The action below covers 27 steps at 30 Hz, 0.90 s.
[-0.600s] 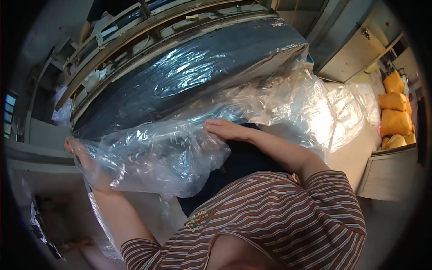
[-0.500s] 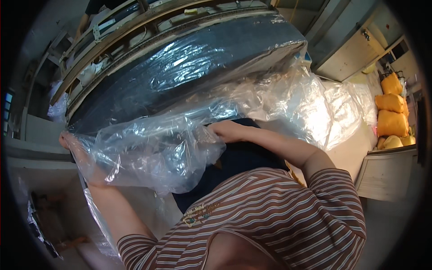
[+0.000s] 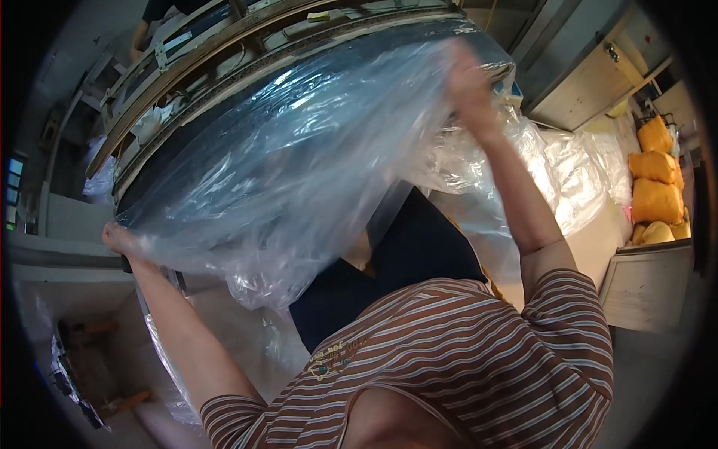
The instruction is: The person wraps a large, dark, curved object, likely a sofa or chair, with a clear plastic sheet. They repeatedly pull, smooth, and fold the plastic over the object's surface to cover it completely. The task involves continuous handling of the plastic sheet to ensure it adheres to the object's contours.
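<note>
A wide sheet of clear plastic film is stretched between my two hands, over a long dark surface that slopes across in front of me. At the left end of that surface, my left hand is closed on one edge of the film. Raised near the far right end, my right hand grips another part of the film; motion smears its fingers somewhat. Between the hands the film hangs in loose folds, its lower part dropping toward my lap.
A crumpled heap of clear film spreads to the right. Beyond it, several orange bundles are stacked by a pale cabinet. Wooden rails run along the far side. Another person's arm shows at the upper left.
My right hand has swung from near my waist up to the far right, drawing the film across the dark surface. My left hand has stayed at the left end, still holding its edge.
</note>
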Each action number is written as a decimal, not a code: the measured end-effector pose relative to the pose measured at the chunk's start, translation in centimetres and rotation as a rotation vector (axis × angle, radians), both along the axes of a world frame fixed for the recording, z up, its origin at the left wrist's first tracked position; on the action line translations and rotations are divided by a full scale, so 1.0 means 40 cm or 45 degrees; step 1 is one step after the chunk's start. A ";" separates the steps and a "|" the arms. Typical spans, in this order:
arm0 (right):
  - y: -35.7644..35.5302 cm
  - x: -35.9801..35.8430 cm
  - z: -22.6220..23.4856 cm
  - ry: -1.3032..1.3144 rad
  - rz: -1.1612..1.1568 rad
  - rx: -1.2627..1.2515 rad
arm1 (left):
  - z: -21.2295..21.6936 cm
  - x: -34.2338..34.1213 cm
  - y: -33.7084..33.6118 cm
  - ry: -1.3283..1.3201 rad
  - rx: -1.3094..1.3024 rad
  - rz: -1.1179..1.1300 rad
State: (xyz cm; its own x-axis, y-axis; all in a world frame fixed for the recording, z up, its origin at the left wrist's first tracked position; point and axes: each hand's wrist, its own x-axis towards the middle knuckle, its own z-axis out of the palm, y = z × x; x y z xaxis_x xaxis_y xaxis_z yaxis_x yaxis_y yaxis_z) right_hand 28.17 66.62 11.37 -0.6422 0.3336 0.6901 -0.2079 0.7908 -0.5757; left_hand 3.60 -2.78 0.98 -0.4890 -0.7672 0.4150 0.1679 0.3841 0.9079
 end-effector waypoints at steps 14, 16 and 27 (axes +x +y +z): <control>-0.011 0.122 -0.304 -0.441 -0.090 -0.464 | 0.010 0.000 -0.014 -0.053 -0.008 -0.135; 0.099 0.132 -0.256 -0.563 -0.220 -0.876 | 0.019 0.001 -0.074 -0.161 -0.218 -0.080; 0.629 0.268 0.565 -0.311 -1.127 0.738 | -0.036 -0.054 0.177 -0.132 -0.392 -0.416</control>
